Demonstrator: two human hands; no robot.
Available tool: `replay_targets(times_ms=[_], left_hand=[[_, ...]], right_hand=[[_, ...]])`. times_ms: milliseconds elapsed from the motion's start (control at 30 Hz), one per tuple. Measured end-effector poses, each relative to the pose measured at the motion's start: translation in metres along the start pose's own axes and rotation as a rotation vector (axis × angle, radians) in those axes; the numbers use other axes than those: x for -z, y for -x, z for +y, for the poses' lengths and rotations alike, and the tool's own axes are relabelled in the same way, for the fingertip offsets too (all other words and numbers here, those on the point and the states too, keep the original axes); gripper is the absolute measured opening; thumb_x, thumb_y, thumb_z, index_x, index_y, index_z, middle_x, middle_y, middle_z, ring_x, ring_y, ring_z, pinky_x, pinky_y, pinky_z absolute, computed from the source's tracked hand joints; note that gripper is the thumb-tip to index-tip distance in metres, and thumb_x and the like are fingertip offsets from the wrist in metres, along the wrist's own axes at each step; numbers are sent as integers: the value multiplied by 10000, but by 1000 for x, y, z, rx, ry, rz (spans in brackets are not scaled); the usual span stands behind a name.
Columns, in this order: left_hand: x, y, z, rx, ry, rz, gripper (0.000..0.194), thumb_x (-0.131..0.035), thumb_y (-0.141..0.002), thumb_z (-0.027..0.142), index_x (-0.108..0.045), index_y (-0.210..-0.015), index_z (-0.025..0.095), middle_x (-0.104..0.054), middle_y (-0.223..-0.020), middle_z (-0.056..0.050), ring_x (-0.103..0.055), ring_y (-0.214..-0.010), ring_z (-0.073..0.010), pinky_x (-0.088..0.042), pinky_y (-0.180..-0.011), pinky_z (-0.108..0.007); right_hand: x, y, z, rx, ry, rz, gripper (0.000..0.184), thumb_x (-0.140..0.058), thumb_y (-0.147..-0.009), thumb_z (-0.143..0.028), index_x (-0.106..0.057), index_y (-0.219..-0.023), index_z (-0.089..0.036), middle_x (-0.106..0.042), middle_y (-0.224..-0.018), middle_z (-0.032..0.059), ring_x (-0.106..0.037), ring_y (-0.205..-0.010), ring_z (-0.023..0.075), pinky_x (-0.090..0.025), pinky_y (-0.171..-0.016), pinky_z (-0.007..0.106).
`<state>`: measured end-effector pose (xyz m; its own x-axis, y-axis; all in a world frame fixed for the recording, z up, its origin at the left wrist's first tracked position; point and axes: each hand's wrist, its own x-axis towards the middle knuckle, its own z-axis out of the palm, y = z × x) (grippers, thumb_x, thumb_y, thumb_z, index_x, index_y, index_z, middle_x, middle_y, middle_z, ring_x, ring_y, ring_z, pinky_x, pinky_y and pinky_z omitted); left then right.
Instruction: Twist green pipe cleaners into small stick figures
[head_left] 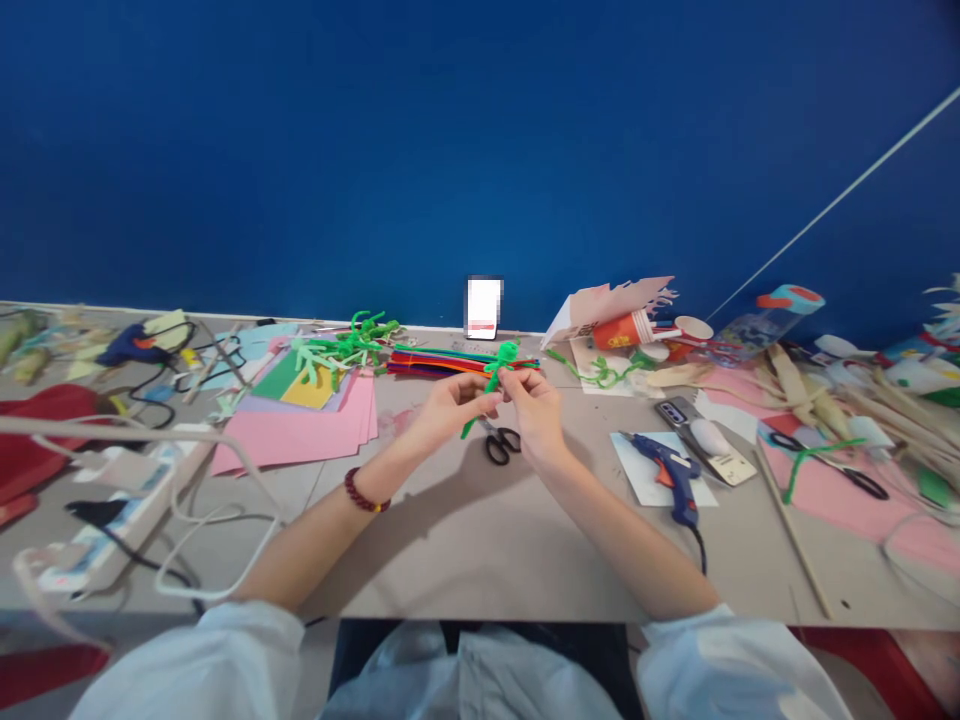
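the left hand [456, 408] and the right hand [537, 415] are raised just above the surface [480, 560], their fingers closed in a pinch on a green pipe cleaner figure [493, 378]. the figure is held between them, upright and slightly tilted, with its head above the fingertips and one thin leg [469, 429] reaching down and to the left. a red bead bracelet [366, 490] circles the left wrist.

right below the hands, a pair of black-handled scissors [501, 445] lies on the surface. beyond them, a bundle of rainbow pipe cleaners [442, 362] lies flat, and more green pipe cleaner figures [339, 345] rest at its left end, partly on a fan of coloured paper. a pink paper sheet [296, 430] spreads out at the front of that fan.

to the right, a blue glue gun [671, 475] lies on a white card [637, 470], near a phone [677, 412]. a red paper cup [619, 330] lies on its side farther back, beside a loose green pipe cleaner [600, 375]. at the far right, wooden sticks [802, 400] are heaped above a second pair of scissors [862, 483]. a second glue gun [127, 345] sits at the far left, near a white power strip [112, 520].
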<state>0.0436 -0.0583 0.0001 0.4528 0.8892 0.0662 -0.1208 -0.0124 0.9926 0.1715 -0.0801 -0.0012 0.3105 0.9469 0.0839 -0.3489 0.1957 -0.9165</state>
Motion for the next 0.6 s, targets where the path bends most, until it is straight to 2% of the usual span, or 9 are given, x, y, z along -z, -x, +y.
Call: replay_targets(times_ms=[100,200,367,467,600], left_hand=[[-1,-1,-3,-97,-160,103,271,-694,-751,409,-648,-808,148,-642,-673,-14,-564,-592,-106,-430,-549,-219],[-3,1,-3,-141,-205,114,269,-607,-817,406,-645,-769,144,-619,-637,-12,-527,-568,-98,-403,-521,-213],[-6,4,-3,-170,-230,128,260,-582,-835,380,-620,-728,146,-599,-625,-6,-497,-559,-91,-385,-520,-211],[-9,6,-1,-159,-184,117,285,-599,-824,403,-605,-698,148,-592,-619,-5,-500,-562,-92,-391,-533,-214],[-12,9,4,-81,-8,51,349,-646,-781,461,-590,-645,145,-572,-579,-3,-512,-560,-95,-418,-570,-221]], right_hand=[[1,-2,3,38,91,52,256,-749,-650,-368,-603,-577,-172,-584,-566,-32,-524,-571,90,-450,-616,244],[1,-1,4,-14,96,70,217,-751,-628,-364,-656,-608,-169,-611,-588,-15,-545,-609,112,-451,-654,272],[0,3,8,-35,40,81,215,-759,-626,-381,-695,-654,-178,-654,-676,0,-569,-669,122,-460,-694,276],[-2,7,9,-78,-35,34,279,-762,-636,-427,-646,-616,-175,-591,-594,-30,-507,-562,88,-438,-605,244],[-6,10,8,-222,-191,-92,437,-750,-647,-525,-496,-543,-185,-447,-410,-75,-391,-401,61,-338,-435,205]])
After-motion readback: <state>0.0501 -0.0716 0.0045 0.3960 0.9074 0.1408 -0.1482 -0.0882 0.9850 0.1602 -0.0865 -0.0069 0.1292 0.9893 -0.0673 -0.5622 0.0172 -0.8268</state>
